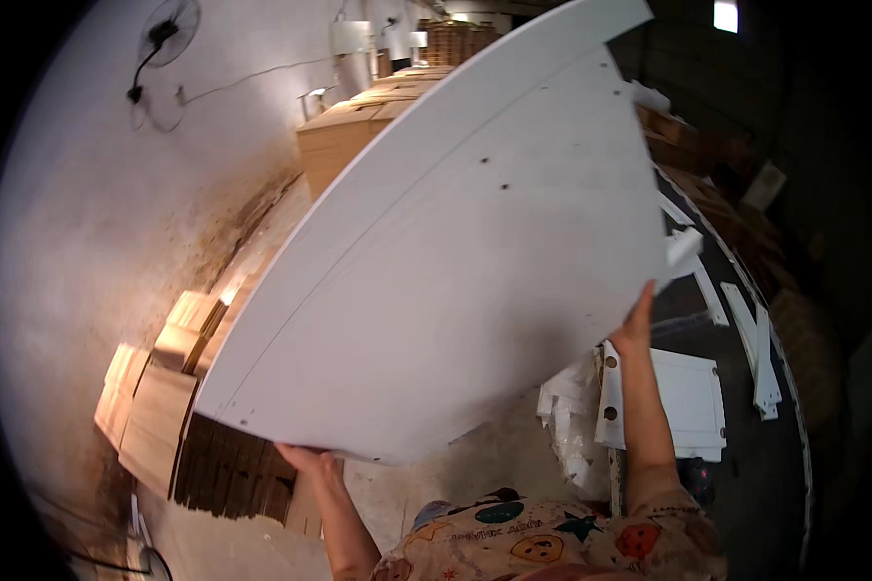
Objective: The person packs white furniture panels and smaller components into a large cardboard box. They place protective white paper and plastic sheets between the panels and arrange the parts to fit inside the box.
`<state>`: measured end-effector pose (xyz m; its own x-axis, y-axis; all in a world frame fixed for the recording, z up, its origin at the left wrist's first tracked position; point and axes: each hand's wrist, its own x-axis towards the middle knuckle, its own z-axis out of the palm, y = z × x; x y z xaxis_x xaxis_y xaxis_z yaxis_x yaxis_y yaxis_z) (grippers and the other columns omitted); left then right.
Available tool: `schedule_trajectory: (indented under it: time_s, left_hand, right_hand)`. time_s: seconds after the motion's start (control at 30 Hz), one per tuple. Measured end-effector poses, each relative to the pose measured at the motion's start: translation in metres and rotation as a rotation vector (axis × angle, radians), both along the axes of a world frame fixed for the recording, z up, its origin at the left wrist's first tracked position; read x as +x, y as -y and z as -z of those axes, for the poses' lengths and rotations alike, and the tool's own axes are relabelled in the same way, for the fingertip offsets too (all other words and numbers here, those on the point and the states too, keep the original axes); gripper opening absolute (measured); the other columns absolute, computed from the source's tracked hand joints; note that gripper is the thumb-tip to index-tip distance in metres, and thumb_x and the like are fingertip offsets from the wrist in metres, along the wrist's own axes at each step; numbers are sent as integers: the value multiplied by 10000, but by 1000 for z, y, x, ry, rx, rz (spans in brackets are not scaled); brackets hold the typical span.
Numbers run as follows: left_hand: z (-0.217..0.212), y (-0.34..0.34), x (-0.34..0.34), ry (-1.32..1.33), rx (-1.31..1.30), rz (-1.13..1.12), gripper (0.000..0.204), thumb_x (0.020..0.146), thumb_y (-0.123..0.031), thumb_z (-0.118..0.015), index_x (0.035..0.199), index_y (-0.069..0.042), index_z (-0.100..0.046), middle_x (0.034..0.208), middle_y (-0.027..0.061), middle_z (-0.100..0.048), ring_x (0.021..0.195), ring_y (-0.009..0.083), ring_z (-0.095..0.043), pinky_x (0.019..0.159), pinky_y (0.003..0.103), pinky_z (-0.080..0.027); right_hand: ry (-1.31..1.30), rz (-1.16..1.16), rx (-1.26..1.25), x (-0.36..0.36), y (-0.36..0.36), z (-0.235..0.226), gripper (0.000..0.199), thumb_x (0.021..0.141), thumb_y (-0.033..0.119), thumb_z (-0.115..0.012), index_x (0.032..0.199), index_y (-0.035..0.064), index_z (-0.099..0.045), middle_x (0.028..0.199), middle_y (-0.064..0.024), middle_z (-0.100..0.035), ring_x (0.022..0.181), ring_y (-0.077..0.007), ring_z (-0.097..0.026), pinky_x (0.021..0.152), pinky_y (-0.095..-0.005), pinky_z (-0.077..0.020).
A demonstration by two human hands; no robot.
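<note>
A large white flat panel (436, 252) with a few small dark holes and a thin line along its long edge fills the middle of the view, tilted up in front of me. My left hand (310, 460) grips its lower edge near the left corner, fingers partly hidden by the panel. At the panel's right edge, my right hand (635, 324) holds on from the side, higher up than the left. Most of the right fingers are out of sight. The panel hides much of what lies beyond it.
Cardboard stacks (155, 416) and boxes (344, 140) line the left wall, which bears a fan (170, 34). At right, a dark work surface (736, 455) carries white strips (746, 329). A smaller white panel (688, 397) and clear plastic wrap (572, 416) lie near my right arm.
</note>
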<state>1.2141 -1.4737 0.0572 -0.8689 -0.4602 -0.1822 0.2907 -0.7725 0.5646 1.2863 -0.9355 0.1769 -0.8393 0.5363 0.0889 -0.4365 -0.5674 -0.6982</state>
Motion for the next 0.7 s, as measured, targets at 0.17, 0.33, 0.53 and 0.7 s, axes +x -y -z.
schedule_trajectory:
  time_s: [0.17,0.33,0.53,0.7]
  left_hand:
    - [-20,-2,-48,175,-131,-338,453,914,-358,-342,1102,-25,-583,1099,128,-589,989,310,-540,871,459,-432]
    - [-27,-32,-156,140,-249,-340,448,918,-357,-334,1087,-29,-589,1086,127,-592,988,306,-538,878,457,-423]
    - [-22,-65,-306,104,-306,-249,445,923,-356,-324,1068,-34,-595,1070,125,-595,988,301,-534,887,454,-413]
    - [-3,-100,-412,23,-312,-146,443,927,-354,-315,1052,-39,-600,1056,123,-598,987,297,-531,894,452,-404]
  right_hand:
    - [-1,-80,-174,-190,3,94,900,815,778,-249,1429,120,-260,1409,-92,-362,1285,-296,-353,1045,-469,-312]
    - [-67,-175,-405,-304,26,166,898,808,793,-146,1431,159,-272,1411,-77,-373,1276,-305,-380,1054,-487,-314]
    - [49,-4,-545,-404,2,189,858,827,766,-113,1408,173,-328,1386,-69,-406,1272,-291,-391,1049,-486,-322]
    - [-111,117,-591,-462,-66,218,766,873,690,-151,1386,153,-337,1368,-101,-395,1241,-320,-407,1016,-508,-353]
